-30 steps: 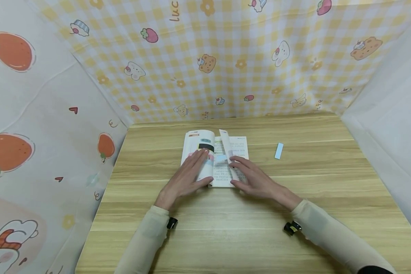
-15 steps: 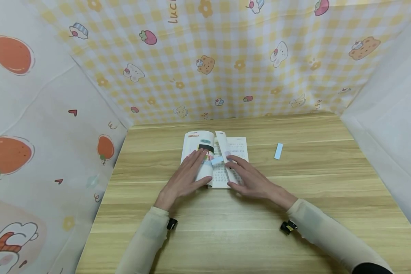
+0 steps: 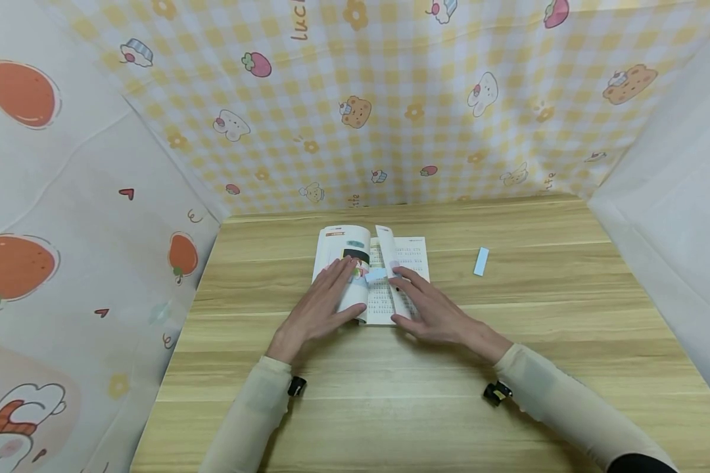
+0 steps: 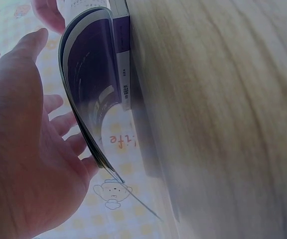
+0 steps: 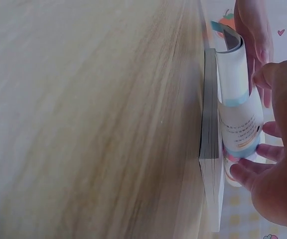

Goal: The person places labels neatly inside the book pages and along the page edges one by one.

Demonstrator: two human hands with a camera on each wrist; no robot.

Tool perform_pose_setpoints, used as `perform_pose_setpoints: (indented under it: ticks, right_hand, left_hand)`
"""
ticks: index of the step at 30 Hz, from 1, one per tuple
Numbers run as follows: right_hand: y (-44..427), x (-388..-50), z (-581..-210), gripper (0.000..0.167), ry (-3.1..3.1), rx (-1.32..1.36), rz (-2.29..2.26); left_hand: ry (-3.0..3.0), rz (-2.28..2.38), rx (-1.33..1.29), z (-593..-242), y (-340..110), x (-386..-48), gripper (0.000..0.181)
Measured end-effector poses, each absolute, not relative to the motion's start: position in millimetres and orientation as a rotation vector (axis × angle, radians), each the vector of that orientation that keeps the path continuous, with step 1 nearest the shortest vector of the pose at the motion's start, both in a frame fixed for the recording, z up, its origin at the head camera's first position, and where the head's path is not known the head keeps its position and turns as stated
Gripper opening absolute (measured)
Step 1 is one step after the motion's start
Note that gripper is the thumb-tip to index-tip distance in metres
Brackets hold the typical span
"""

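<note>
An open book [image 3: 340, 243] lies near the middle of the wooden table, its left pages bowed upward. My left hand [image 3: 319, 305] rests on those left pages with fingers extended. In the left wrist view, the left hand [image 4: 39, 139] lies along the outside of the curved cover. A single raised page [image 3: 386, 246] stands curled above the right side. Spread fingertips and thumb of my right hand [image 3: 434, 305] touch that page's right face, as the right hand [image 5: 278, 149] also shows in the right wrist view. A light-blue strip [image 3: 376, 274] lies in the opening, partly hidden by the raised page.
Another light-blue strip [image 3: 481, 261] lies on the wooden table [image 3: 538, 282] to the right of the book. A yellow checked cloth [image 3: 414, 144] hangs behind the table's back edge. White printed cloth [image 3: 154, 263] borders the left side.
The raised page and my right hand have shifted slightly left since a second ago, and the page has eased a little back to the right. The left hand stays on its pages.
</note>
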State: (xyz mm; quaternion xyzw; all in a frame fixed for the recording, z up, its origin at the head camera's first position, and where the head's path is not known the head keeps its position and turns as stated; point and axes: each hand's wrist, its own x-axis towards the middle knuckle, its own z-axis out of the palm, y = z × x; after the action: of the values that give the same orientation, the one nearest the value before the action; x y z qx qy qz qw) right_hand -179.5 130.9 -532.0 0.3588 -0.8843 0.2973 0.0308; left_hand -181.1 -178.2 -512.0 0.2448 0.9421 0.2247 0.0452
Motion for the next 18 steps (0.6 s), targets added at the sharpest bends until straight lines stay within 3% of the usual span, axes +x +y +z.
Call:
perform_pose_setpoints:
  ticks: [18]
  right_hand:
    - [120.9,-177.9,-532.7,0.079,-2.743,1.146,0.864]
  left_hand:
    - [2.873,0.706,0.776,-511.4,-178.1,-180.8,0.095]
